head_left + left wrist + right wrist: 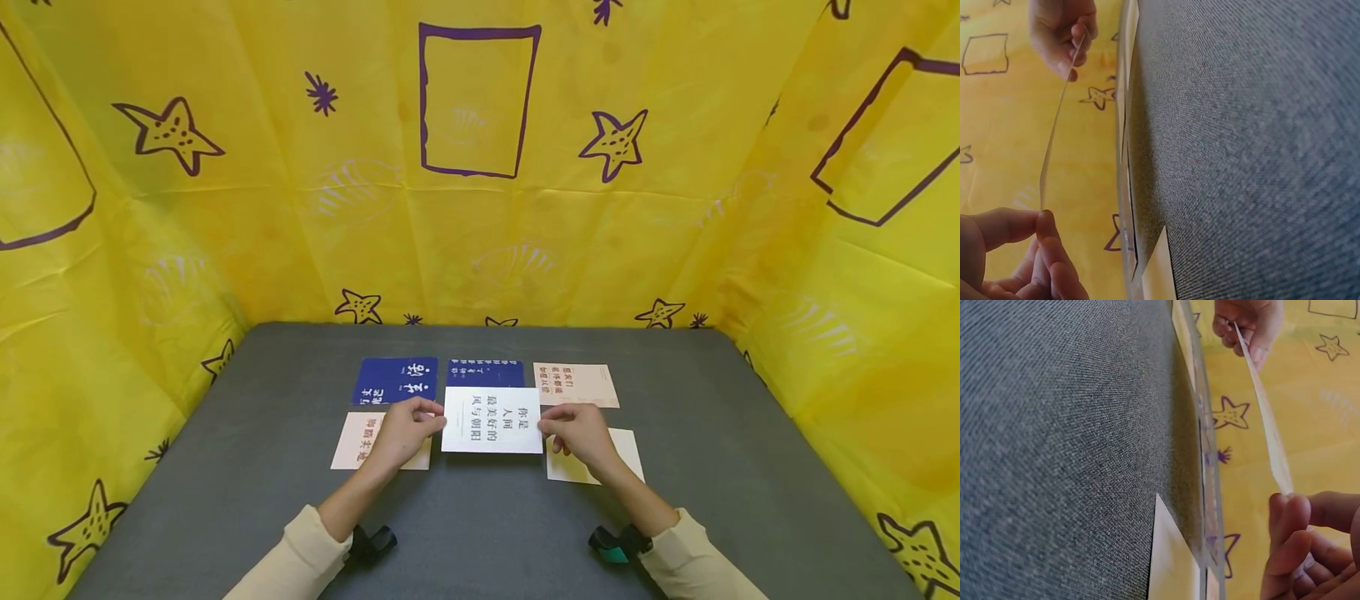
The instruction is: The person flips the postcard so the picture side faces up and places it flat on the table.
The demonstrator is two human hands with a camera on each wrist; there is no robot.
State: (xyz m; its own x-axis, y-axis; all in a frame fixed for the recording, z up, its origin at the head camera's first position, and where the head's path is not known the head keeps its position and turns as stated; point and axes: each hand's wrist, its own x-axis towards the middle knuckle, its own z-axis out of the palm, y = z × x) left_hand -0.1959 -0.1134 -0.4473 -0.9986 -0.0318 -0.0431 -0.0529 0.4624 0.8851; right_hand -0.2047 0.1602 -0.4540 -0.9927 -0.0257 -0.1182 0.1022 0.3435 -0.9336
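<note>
A white card point(492, 421) with dark printed characters is held up off the table between both hands. My left hand point(408, 432) pinches its left edge between thumb and fingers. On the opposite edge, my right hand point(583, 433) pinches it the same way. Both wrist views show the card nearly edge-on, slightly bowed, with space between it and the table. Under my left hand lies a pale pink card point(352, 442) with characters. Beneath my right hand is a cream card point(626, 450), partly covered by the hand.
Behind the held card lie a blue card point(378, 379) at left, another blue card point(502, 373) in the middle, partly hidden, and a peach card point(592, 385) at right. The grey table point(480, 542) is bounded by yellow cloth walls point(480, 250) with starfish drawings.
</note>
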